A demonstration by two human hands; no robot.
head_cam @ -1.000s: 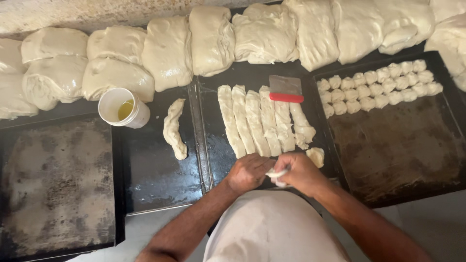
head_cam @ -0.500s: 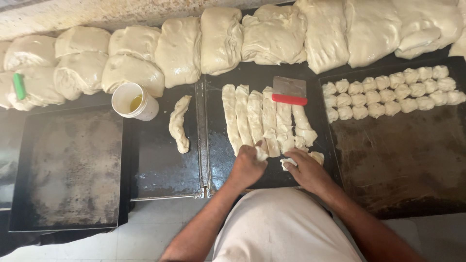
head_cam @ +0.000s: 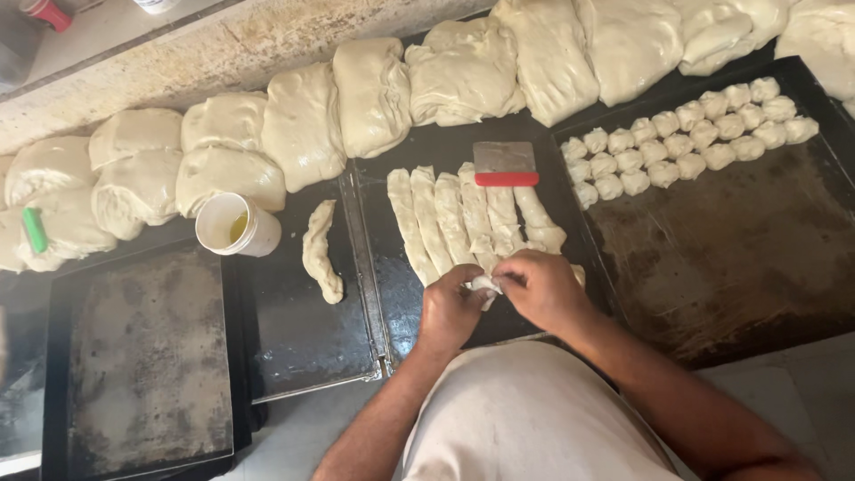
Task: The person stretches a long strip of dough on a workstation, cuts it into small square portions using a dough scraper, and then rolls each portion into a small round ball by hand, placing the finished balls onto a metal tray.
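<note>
A small dough piece (head_cam: 485,285) sits pinched between left hand (head_cam: 450,307) and right hand (head_cam: 545,287); both grips close narrowly on it. It looks soft, sticky, best held lightly by fingertips. Just beyond the grip lie dough strips (head_cam: 463,218), then a scraper (head_cam: 505,165).

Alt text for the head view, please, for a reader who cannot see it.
Both hands, left hand and right hand, pinch a small dough piece at the near end of dough strips on a dark tray. Small dough balls line another tray.

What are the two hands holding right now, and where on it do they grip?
A small piece of dough, pinched between the fingertips of the left hand and right hand, one at each end.
</note>
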